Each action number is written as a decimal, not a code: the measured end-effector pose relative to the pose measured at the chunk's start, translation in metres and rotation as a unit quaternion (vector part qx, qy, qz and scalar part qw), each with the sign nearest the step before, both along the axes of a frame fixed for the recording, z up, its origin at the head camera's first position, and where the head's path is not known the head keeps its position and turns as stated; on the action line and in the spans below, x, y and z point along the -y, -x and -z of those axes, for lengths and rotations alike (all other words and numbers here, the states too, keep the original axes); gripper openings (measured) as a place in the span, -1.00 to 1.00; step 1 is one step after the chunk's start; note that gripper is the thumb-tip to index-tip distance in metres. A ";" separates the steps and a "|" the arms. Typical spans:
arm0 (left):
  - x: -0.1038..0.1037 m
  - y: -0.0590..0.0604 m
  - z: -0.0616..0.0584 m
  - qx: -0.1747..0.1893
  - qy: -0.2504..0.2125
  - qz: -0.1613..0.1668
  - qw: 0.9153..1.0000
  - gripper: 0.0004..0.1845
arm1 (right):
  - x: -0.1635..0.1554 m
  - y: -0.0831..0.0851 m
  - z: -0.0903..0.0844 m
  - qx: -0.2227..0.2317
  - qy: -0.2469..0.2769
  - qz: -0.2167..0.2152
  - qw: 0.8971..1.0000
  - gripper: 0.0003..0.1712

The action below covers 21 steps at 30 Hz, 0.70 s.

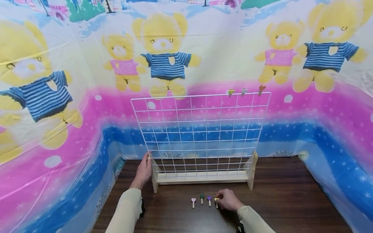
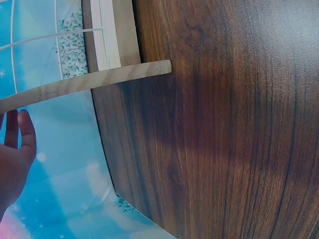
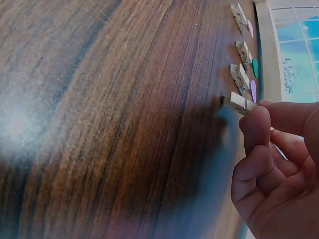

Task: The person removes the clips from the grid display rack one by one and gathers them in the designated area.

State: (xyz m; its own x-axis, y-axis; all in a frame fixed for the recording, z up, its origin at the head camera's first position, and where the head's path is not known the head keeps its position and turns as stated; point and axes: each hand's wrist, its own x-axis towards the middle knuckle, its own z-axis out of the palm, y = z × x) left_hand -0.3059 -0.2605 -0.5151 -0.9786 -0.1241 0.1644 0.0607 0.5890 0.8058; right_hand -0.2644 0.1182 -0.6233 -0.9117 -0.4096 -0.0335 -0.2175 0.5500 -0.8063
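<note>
Head view: right hand (image 1: pixel 228 199) pinches a yellow peg (image 1: pixel 216 201) between thumb and fingertips at the table (image 1: pixel 291 194), just right of 3 more pegs in a row: pink (image 1: pixel 193 202), green (image 1: pixel 201 198), purple (image 1: pixel 209 200). Left hand (image 1: pixel 143 171) rests, fingers straight, against the left edge of the wire grid (image 1: pixel 201 132) (upright in a wooden stand (image 1: pixel 204 177)). 3 pegs (image 1: pixel 244 91) sit clipped on the grid's top wire.

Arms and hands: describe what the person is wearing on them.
Both hands, left hand and right hand, are bare: no gloves, no rings visible. Each arm wears a long, plain pale beige sleeve reaching the wrist. A dark strap shows at each wrist below the cuff.
</note>
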 end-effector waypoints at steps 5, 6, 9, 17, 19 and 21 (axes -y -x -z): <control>-0.002 -0.004 -0.002 -0.024 -0.001 0.001 1.000 -0.52 | 0.001 0.002 0.000 0.001 -0.013 -0.001 1.000 -0.96; -0.002 -0.005 -0.002 -0.026 0.000 0.001 1.000 -0.51 | 0.001 0.002 0.000 0.002 -0.015 -0.001 1.000 -0.96; -0.003 -0.004 -0.002 -0.022 -0.002 -0.005 1.000 -0.52 | 0.001 0.003 -0.001 0.005 -0.020 0.000 1.000 -0.97; -0.001 0.002 0.004 0.009 -0.007 -0.009 1.000 -0.53 | 0.001 0.003 0.004 0.010 -0.020 -0.003 1.000 -0.95; -0.001 0.002 0.003 0.006 -0.009 -0.008 1.000 -0.53 | 0.001 0.003 0.005 0.007 -0.019 -0.006 1.000 -0.95; -0.001 0.002 0.002 0.005 -0.017 -0.009 1.000 -0.54 | 0.002 0.003 0.004 0.006 -0.021 -0.007 1.000 -0.95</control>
State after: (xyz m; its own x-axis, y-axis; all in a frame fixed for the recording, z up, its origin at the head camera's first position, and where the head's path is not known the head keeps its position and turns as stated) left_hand -0.3074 -0.2593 -0.5175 -0.9778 -0.1461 0.1502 0.0428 0.5624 0.8258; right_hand -0.2675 0.1166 -0.6278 -0.9056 -0.4198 -0.0611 -0.2158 0.5798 -0.7856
